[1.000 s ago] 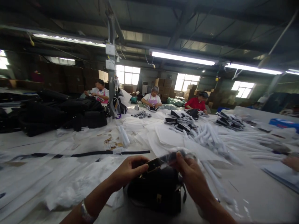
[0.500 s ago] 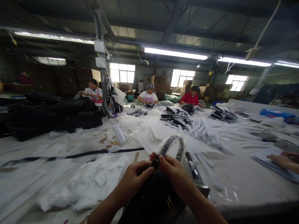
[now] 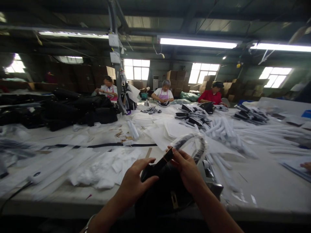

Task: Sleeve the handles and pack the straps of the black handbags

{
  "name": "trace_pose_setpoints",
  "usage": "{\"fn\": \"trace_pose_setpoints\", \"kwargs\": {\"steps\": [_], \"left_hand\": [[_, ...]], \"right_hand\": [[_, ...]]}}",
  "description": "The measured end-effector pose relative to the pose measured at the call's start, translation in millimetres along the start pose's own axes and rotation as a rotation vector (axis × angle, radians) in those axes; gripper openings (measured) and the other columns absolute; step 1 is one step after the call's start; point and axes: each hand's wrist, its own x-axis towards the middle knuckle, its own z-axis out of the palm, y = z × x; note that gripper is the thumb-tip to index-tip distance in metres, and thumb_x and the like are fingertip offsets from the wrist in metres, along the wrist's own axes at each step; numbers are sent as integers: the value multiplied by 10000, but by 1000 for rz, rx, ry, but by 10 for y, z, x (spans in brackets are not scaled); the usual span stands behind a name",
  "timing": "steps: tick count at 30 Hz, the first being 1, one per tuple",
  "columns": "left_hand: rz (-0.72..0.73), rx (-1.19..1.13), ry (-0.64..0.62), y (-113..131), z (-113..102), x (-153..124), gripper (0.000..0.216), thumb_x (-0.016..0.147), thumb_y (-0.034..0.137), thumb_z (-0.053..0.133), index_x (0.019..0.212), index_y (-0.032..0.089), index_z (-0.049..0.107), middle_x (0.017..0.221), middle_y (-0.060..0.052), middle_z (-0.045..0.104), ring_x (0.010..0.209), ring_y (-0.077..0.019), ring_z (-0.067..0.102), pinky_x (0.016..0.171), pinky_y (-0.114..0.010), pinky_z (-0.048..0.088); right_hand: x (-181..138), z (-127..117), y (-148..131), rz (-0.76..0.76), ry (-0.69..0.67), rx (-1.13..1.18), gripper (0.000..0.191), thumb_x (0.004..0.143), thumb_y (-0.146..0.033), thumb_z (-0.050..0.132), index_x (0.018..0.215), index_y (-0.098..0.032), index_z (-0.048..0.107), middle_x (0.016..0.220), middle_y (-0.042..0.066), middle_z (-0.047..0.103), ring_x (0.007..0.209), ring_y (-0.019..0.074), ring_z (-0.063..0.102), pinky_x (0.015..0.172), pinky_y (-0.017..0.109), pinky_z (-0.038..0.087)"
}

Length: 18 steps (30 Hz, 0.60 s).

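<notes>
A black handbag (image 3: 162,194) stands at the table's front edge, a gold-coloured clasp (image 3: 174,199) low on its front. Its handle (image 3: 202,145) is wrapped in clear plastic and arches up behind my right hand (image 3: 189,170). Between thumb and fingers that hand pinches the end of a short black strap (image 3: 161,164) with gold-coloured metal edging. My left hand (image 3: 133,183) is beside the bag's left side, thumb and fingers apart around the strap's lower part. Whether its fingertips touch the bag I cannot tell. A grey metal object (image 3: 215,187) sits partly hidden behind the bag.
Crumpled white wrapping (image 3: 102,170) lies to the left. Farther back are black bags (image 3: 80,110), a post (image 3: 118,74) and white padded tubes (image 3: 223,132). Several people work across the table; another person's hand (image 3: 306,166) shows at the right edge.
My left hand has let go of the strap's end and opened, moving left and down. My right hand still pinches the strap, which now shows more of its length. The view has shifted left.
</notes>
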Motion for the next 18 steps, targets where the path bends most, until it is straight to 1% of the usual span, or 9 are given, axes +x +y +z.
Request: {"fn": "trace_pose_setpoints", "kwargs": {"steps": [4, 7, 9, 11, 12, 14, 15, 17, 18], "left_hand": [[-40, 47, 92, 4, 31, -235, 313, 801, 313, 707, 1107, 265, 670, 1284, -86, 605, 1199, -288, 554, 907, -386, 537], [-91, -2, 99, 1, -32, -333, 172, 823, 296, 672, 989, 251, 680, 1222, -69, 634, 1039, -248, 637, 739, -303, 559], [-150, -89, 65, -20, -124, -327, 179, 829, 323, 671, 988, 241, 665, 1089, -53, 688, 872, -209, 674, 671, -279, 546], [-209, -203, 50, -33, -241, -268, 243, 820, 355, 687, 1021, 225, 644, 964, -41, 713, 780, -190, 674, 647, -272, 538], [-226, -260, 45, -24, -302, -226, 277, 810, 365, 700, 1033, 214, 636, 924, -38, 715, 762, -185, 670, 642, -269, 536], [-236, -359, 25, 41, -419, -134, 317, 786, 367, 727, 1035, 195, 630, 877, -34, 714, 717, -167, 653, 624, -258, 529], [-232, -396, 7, 97, -471, -89, 321, 780, 361, 736, 1031, 190, 633, 859, -29, 712, 690, -151, 638, 616, -250, 523], [-200, -456, -33, 238, -557, -6, 306, 770, 344, 750, 1011, 185, 648, 836, -18, 708, 650, -124, 610, 599, -230, 506], [-177, -481, -44, 308, -590, 31, 298, 767, 339, 755, 1000, 183, 655, 825, -14, 706, 636, -115, 600, 588, -222, 498]], "right_hand": [[-34, -21, 27, 29, -6, -51, 350, 800, -451, 730, 1035, -193, 743, 965, 53, 741, 892, 189, 676, 828, 298, 537], [-22, -38, -8, -4, -8, -144, 374, 794, -484, 721, 1032, -196, 736, 962, 54, 742, 864, 195, 680, 741, 285, 564], [-37, -50, -72, -5, -56, -320, 403, 812, -551, 667, 926, -173, 747, 858, 66, 747, 763, 204, 690, 612, 274, 562], [-101, -41, -178, -37, -110, -587, 490, 851, -613, 569, 730, -163, 724, 632, 53, 704, 542, 181, 651, 466, 259, 498], [-148, -20, -244, -110, -124, -733, 525, 876, -613, 528, 645, -171, 691, 528, 33, 654, 450, 160, 603, 432, 255, 460], [-246, 63, -387, -401, -130, -979, 488, 921, -539, 510, 616, -192, 666, 480, 6, 608, 416, 137, 559, 467, 263, 445], [-279, 125, -455, -584, -155, -1065, 402, 928, -483, 536, 685, -203, 693, 555, 11, 648, 493, 148, 599, 540, 274, 472], [-284, 269, -568, -859, -309, -1166, 224, 900, -413, 617, 981, -234, 724, 895, 52, 741, 816, 210, 677, 771, 317, 506], [-252, 339, -610, -924, -417, -1193, 292, 877, -399, 655, 1128, -252, 687, 1064, 66, 726, 975, 240, 657, 875, 345, 484]]}}
